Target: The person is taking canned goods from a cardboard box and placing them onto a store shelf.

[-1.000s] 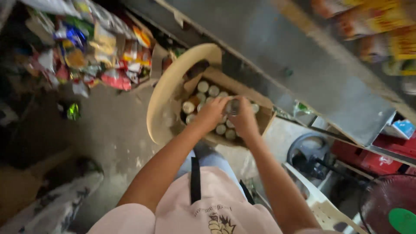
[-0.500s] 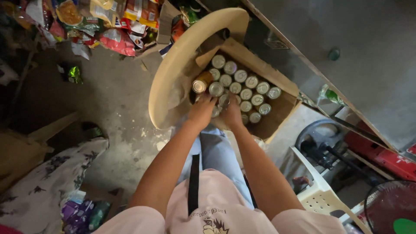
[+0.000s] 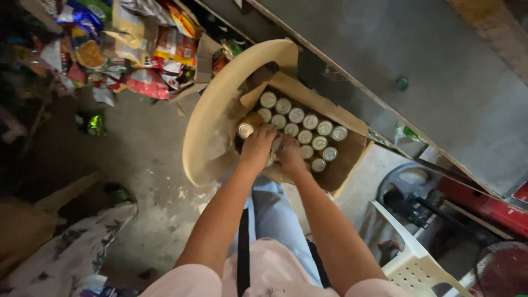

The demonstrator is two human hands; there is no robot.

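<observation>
Seen from above, we reach both hands into an open cardboard box (image 3: 344, 165) packed with rows of upright cans (image 3: 304, 128), their silver tops facing us. The box sits on a tan plastic chair (image 3: 220, 104) right in front of our knees. Our left hand (image 3: 257, 146) rests on the cans at the near left of the box, fingers curled down over them, just beside one brown can (image 3: 246, 127) lying tilted at the box edge. Our right hand (image 3: 290, 157) touches the cans close beside it; whether either grip is clamped on a can we cannot tell. Snack packets (image 3: 132, 38) lie heaped on the floor to the left, and a white plastic chair (image 3: 418, 264) stands at lower right.
</observation>
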